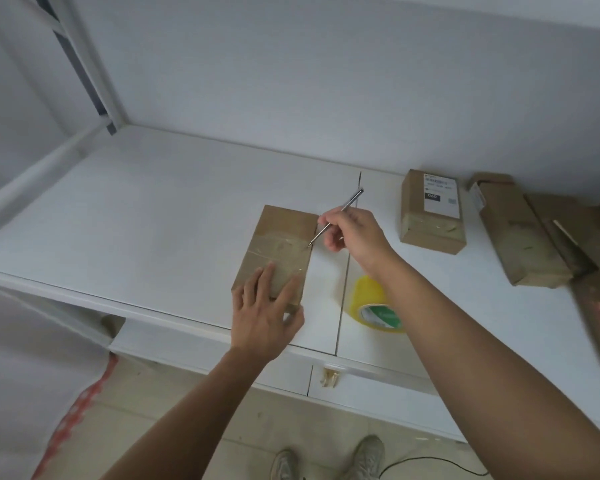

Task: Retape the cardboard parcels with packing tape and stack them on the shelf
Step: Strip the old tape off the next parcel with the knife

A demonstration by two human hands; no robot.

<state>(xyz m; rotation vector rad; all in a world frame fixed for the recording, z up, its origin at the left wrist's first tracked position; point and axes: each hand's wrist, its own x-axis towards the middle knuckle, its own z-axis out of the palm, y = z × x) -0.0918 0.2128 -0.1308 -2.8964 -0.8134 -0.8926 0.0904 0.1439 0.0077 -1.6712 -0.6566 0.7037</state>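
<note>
A flat cardboard parcel (pixel 281 237) with clear tape across its top lies on the white shelf board (pixel 153 209). My left hand (pixel 265 313) rests on its near end, fingers straight, thumb along the right edge. My right hand (pixel 352 235) pinches a thin metal cutter pen (pixel 336 216); its tip touches the tape at the parcel's right edge. A yellow roll of packing tape (pixel 368 303) stands on the board, partly hidden under my right forearm.
A small labelled box (pixel 432 213) stands at the right. Further right lie long cardboard parcels (pixel 520 237), one blurred at the frame's edge. A white post (pixel 94 71) rises at the back left. My shoes and a cable show on the floor below.
</note>
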